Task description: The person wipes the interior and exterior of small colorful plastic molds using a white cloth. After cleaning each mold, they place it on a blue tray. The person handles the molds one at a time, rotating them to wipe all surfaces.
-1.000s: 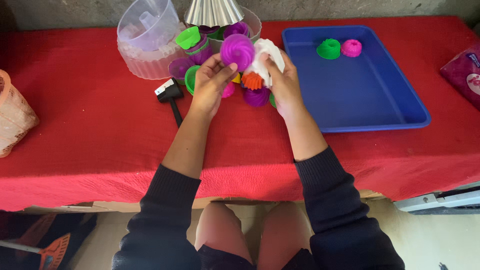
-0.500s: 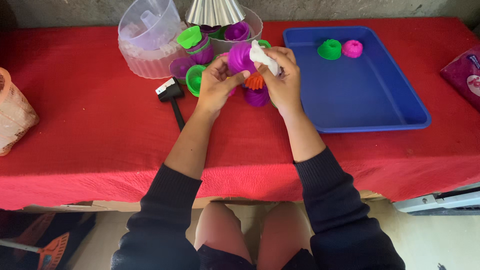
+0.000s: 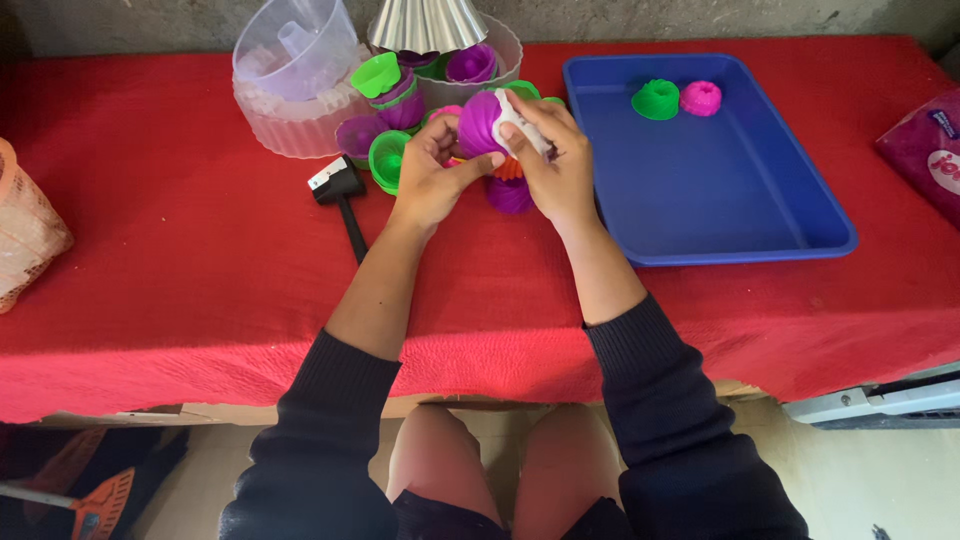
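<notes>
A purple fluted mould [image 3: 480, 122] is held up above the red tablecloth [image 3: 200, 240], near the far middle of the table, gripped between both hands. The left hand [image 3: 432, 175] is curled around its left and lower side, thumb reaching up against it. The right hand [image 3: 555, 165] is closed on a white cloth [image 3: 515, 115], pressing it against the mould's right side. Just beneath the hands lie more small moulds on the tablecloth: an orange one [image 3: 510, 168] mostly hidden, another purple one [image 3: 510, 195], and a green one [image 3: 388, 158] to the left. Near that sits a small black-handled tool [image 3: 343, 195]. Farther back stand a clear plastic container [image 3: 295, 75] and a clear bowl [image 3: 480, 60] with purple and green moulds in it, a shiny metal cone [image 3: 425, 22] above them. To the right lies a blue tray [image 3: 720, 190], holding a green mould [image 3: 656, 99] and a pink mould [image 3: 701, 97] side by side at its far end. A woven basket [image 3: 25, 230] shows at the left edge, and a purple packet [image 3: 925, 150] at the right.
</notes>
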